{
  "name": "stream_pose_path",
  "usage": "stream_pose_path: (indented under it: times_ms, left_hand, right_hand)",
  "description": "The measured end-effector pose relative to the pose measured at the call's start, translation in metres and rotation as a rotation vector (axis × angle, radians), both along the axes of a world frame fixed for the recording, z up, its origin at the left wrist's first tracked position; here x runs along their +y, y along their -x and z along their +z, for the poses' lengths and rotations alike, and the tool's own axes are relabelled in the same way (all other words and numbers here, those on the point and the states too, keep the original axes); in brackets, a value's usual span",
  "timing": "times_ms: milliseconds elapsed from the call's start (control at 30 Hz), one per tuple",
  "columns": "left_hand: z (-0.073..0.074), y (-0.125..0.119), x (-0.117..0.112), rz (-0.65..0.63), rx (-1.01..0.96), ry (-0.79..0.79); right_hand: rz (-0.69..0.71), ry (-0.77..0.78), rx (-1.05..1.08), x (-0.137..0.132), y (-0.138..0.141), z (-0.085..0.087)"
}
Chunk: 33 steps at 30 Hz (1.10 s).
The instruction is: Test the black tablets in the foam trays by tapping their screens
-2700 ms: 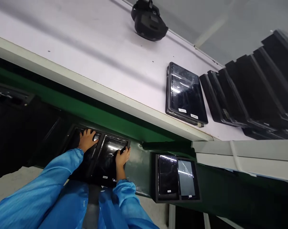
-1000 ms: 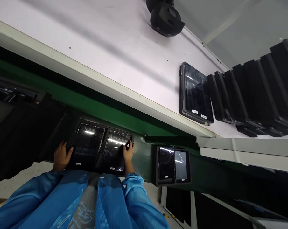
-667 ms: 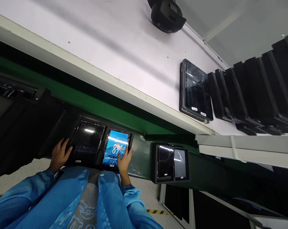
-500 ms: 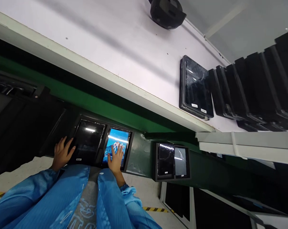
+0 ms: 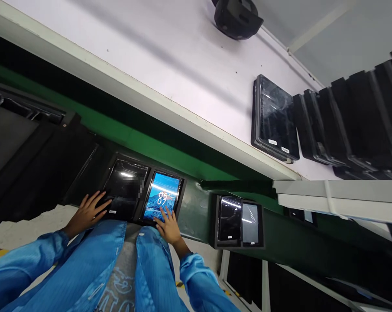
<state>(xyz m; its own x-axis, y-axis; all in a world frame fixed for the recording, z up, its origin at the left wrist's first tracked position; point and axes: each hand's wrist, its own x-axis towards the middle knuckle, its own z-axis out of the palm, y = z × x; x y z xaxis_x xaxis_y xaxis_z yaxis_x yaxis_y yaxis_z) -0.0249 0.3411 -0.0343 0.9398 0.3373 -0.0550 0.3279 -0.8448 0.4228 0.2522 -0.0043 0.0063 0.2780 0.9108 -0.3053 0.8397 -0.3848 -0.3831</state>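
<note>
A black tray (image 5: pixel 140 197) on the green conveyor belt (image 5: pixel 196 212) holds two tablets side by side. The right tablet (image 5: pixel 163 195) is lit with a blue lock screen showing a clock; the left tablet (image 5: pixel 126 186) is dark. My right hand (image 5: pixel 168 226) is open, fingers spread, with fingertips on the lower edge of the lit tablet. My left hand (image 5: pixel 88 209) is open too, fingers stretched flat on the tray's left side beside the dark tablet. Both arms wear blue sleeves.
A second black tray (image 5: pixel 239 222) with two dark tablets lies further right on the belt. Above, a white shelf (image 5: pixel 170 65) carries a tablet tray (image 5: pixel 273 117), a row of stacked black trays (image 5: pixel 354 117) and a black headset-like device (image 5: pixel 236 17). Dark trays sit at left.
The right tablet's screen has lit up blue. My right hand moved from the tray's right edge onto the screen, then down to its lower edge. My left hand shifted left and flattened out.
</note>
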Motion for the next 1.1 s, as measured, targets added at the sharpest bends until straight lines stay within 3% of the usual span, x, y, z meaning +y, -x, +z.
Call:
stream_pose_path:
  times_ms: [67, 233, 300, 400, 567, 767, 900, 1100]
  left_hand:
    - [0.001, 0.0, 0.004, 0.004, 0.02, 0.012]
    - [0.016, -0.031, 0.01, 0.09, 0.066, 0.037]
    - [0.022, -0.046, 0.01, 0.149, 0.071, 0.032]
    - [0.024, -0.059, 0.007, 0.24, 0.078, 0.039]
    - [0.018, -0.056, -0.002, 0.387, 0.063, 0.085]
    - [0.006, -0.048, -0.011, 0.537, 0.02, 0.175]
    - [-0.003, -0.043, -0.011, 0.553, 0.002, 0.245]
    - [-0.014, -0.043, -0.016, 0.612, 0.043, 0.179]
  right_hand:
    - [-0.127, 0.017, -0.071, 0.01, -0.025, -0.002]
    - [-0.742, -0.016, -0.296, 0.056, -0.09, 0.001]
    - [-0.826, -0.055, -0.29, 0.072, -0.1, 0.003]
    - [-0.74, -0.136, -0.197, 0.097, -0.087, 0.005]
    - [-0.531, -0.255, 0.036, 0.158, -0.032, 0.003]
    - [-0.656, -0.167, 0.135, 0.228, -0.01, -0.005]
    - [-0.743, -0.13, 0.116, 0.242, -0.005, -0.009]
    - [-0.8, -0.174, 0.13, 0.242, 0.003, -0.018]
